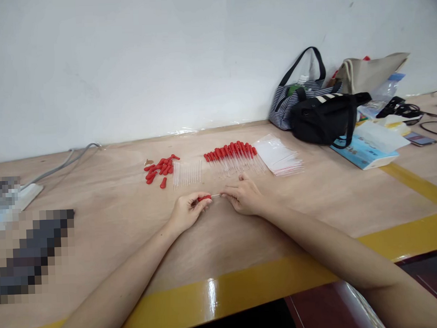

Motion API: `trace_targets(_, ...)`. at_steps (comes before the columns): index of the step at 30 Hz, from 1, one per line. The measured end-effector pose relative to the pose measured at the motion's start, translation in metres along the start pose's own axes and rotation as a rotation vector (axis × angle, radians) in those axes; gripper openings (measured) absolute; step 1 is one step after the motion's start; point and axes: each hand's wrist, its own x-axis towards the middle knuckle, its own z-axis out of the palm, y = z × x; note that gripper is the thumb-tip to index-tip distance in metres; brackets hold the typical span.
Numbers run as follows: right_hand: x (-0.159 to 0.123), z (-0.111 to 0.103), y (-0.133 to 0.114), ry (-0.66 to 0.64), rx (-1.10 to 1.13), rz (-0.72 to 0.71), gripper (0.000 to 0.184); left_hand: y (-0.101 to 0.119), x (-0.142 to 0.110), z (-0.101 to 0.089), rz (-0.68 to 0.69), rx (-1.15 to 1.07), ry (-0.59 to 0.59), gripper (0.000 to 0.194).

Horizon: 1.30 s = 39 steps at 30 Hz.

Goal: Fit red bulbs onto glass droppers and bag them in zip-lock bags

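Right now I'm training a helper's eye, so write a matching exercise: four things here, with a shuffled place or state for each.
1. left hand
2. loose red bulbs
3. plastic bags
4. black bag

A. in front of the striped bag
B. holding a red bulb
C. just right of the red-topped tubes
D. just left of the bare tubes

Pairs: 1-B, 2-D, 3-C, 4-A

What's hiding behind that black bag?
A striped bag peeks out behind the black bag. Part of its front is covered, and anything completely hidden back there can't be seen.
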Motion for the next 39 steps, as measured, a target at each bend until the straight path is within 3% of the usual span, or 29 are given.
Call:
trace_targets(8,0.003,0.003,-0.008,-0.081,0.003,0.044,0.023,0.004,-0.001,-0.001,0.029,0.134,-0.036,0.025)
trace_targets(11,0.006,-0.001,-0.008,-0.103,-0.017,0.047,0.024,0.006,0.005,-0.008,0.108,0.215,-0.04,0.022)
trace_targets(17,0.015,-0.012,-0.012,-0.141,-0.061,0.103,0.025,0.005,0.015,-0.02,0.241,0.232,0.073,0.024)
trace_targets(19,0.021,-0.013,-0.009,-0.156,-0.036,0.15,0.024,0.0,0.017,-0.024,0.237,0.245,0.152,0.026)
trace_targets(21,0.03,-0.011,-0.003,-0.146,-0.005,0.254,0.023,-0.008,0.02,-0.033,0.227,0.326,0.32,0.027)
trace_targets(24,0.048,-0.003,0.01,-0.086,0.017,0.526,0.026,-0.024,0.024,-0.052,0.169,0.543,0.623,0.025)
trace_targets(26,0.061,0.007,0.016,-0.034,-0.007,0.67,0.028,-0.034,0.027,-0.062,0.098,0.647,0.676,0.023)
trace_targets(32,0.091,0.035,0.019,0.016,-0.079,0.865,0.027,-0.043,0.028,-0.069,-0.085,0.711,0.589,0.022)
trace_targets(39,0.094,0.041,0.015,-0.011,-0.135,0.852,0.034,-0.05,0.03,-0.07,-0.203,0.615,0.501,0.024)
